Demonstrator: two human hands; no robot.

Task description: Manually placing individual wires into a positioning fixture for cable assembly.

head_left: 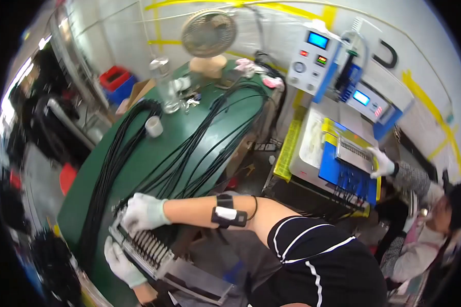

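Observation:
A slotted metal fixture [146, 248], with a row of dark pieces across it, lies tilted at the near edge of the green table. My left hand [122, 263], in a white glove, grips its near left side, the fingers partly hidden against it. Over the fixture's far end is my right hand [144, 212], also gloved, with fingers curled together. Whatever those fingers pinch is hidden; black cables [184, 179] run close behind them. A flat metal plate [197, 281] extends from the fixture's lower right end.
The green table [174, 148] carries bundled black cables [112, 169], a white roll [153, 126], a clear bottle [165, 87] and a fan [209, 36]. To the right, a co-worker's gloved hand [381, 162] touches a similar fixture [354, 153] on a blue machine bed [338, 171].

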